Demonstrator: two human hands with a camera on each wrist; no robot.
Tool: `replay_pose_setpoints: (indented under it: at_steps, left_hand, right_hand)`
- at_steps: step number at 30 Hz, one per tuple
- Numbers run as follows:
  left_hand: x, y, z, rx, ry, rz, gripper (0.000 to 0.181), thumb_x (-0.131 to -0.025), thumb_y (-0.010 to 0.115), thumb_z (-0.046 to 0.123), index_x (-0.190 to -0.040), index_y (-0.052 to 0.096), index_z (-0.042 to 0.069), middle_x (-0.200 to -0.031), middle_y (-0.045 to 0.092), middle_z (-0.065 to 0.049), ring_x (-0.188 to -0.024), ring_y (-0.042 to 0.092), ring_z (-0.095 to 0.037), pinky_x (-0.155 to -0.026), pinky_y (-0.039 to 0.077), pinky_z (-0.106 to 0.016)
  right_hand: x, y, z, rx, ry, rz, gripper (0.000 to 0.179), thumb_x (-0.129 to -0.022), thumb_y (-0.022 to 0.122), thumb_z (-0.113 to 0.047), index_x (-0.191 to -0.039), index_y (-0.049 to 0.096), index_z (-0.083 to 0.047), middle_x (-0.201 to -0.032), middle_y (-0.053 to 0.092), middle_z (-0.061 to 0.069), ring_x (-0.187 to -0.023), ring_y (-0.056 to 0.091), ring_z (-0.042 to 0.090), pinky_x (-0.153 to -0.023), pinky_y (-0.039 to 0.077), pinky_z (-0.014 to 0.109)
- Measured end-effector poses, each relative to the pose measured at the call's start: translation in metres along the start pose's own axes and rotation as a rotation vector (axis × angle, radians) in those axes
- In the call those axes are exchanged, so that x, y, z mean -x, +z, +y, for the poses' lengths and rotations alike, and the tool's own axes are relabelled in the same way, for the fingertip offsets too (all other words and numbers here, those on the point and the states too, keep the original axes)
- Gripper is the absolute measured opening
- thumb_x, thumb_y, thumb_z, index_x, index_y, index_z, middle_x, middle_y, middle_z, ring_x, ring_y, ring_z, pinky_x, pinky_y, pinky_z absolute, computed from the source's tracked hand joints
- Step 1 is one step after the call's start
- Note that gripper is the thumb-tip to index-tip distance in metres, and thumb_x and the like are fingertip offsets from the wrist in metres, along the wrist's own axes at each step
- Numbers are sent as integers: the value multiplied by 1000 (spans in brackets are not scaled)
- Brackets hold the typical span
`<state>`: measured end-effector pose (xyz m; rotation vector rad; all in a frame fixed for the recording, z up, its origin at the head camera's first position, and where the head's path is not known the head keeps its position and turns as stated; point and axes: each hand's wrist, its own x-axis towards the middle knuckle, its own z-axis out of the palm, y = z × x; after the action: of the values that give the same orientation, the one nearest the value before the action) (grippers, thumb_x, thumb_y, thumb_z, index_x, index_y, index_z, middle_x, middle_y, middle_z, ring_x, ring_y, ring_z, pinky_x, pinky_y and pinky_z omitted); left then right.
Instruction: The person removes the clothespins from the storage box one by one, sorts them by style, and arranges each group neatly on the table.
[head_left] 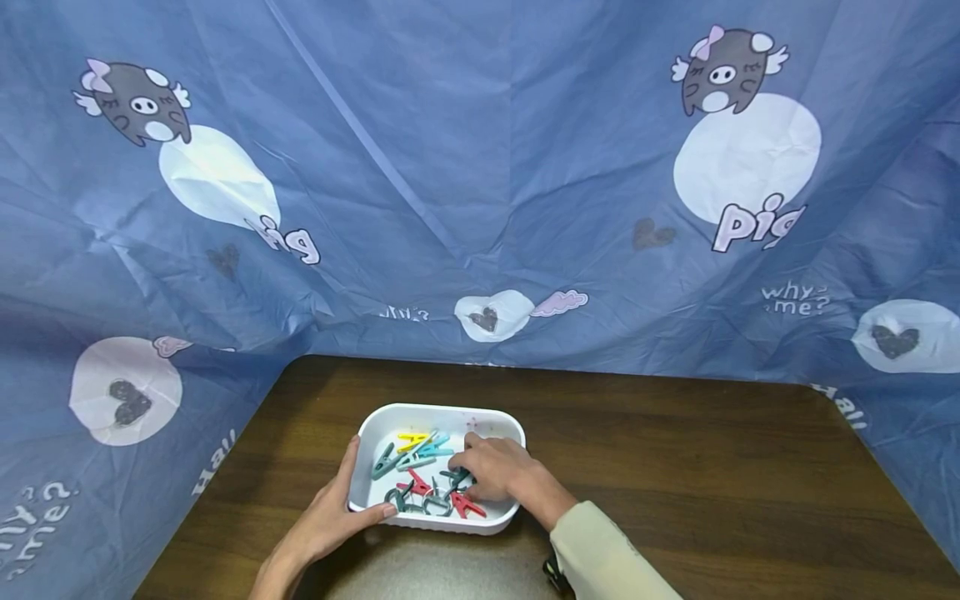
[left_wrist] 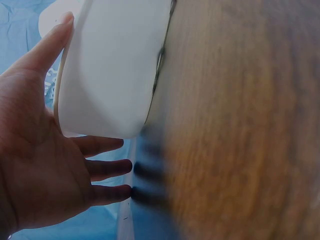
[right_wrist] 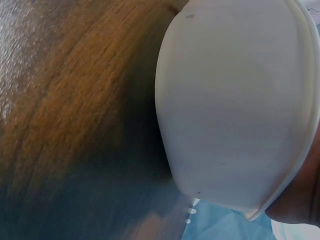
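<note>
A white plastic tray (head_left: pixel 420 521) on the table holds several clothespins, among them a yellow clothespin (head_left: pixel 411 439), light blue ones, a red clothespin (head_left: pixel 467 505) and dark green ones. My left hand (head_left: pixel 330 517) spans the tray's near left corner. Its thumb lies over the near rim; in the left wrist view the other fingers extend straight past the tray's outer wall (left_wrist: pixel 110 65). My right hand (head_left: pixel 491 468) reaches in over the right side, fingers bent around a dark green clothespin (head_left: pixel 456 477). Its fingertips are partly hidden, so a firm hold cannot be confirmed. The right wrist view shows mostly outer wall (right_wrist: pixel 230 100).
The tray stands on a dark brown wooden table (head_left: pixel 675 467), near its front edge. Behind and at both sides hangs a blue curtain (head_left: pixel 420 167) printed with pigs and hearts. A small black object (head_left: pixel 553 575) shows beside the right sleeve (head_left: pixel 603 554).
</note>
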<state>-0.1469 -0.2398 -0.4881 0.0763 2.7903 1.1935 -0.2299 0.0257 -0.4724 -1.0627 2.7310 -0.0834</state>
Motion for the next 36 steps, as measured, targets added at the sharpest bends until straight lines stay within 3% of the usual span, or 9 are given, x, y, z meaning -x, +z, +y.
replay_pose_setpoints:
  at_steps: [12, 25, 36]
  left_hand:
    - [0, -1, 0, 6, -6, -3, 119, -81, 81, 43, -162, 0, 9, -162, 25, -28, -140, 44, -43, -111, 37, -57]
    - [0, 0, 0, 13, -1, -7, 118, -81, 80, 43, -162, 1, 8, -163, 24, -27, -142, 42, -43, -113, 36, -57]
    - [1, -1, 1, 11, -1, -10, 118, -82, 80, 43, -162, 0, 8, -164, 22, -27, -143, 40, -44, -114, 35, -57]
  right_hand:
    - [-2, 0, 1, -18, -13, -8, 37, -87, 77, -40, -121, 68, -31, -105, 56, -6, -78, 50, 7, -66, 40, 24]
    - [-2, 3, 3, -15, -40, 51, 36, -84, 79, -41, -115, 67, -28, -101, 58, -6, -72, 50, 7, -62, 39, 23]
    - [-2, 4, 4, -32, -43, 78, 44, -84, 79, -41, -124, 65, -27, -107, 60, -7, -81, 57, 7, -69, 46, 24]
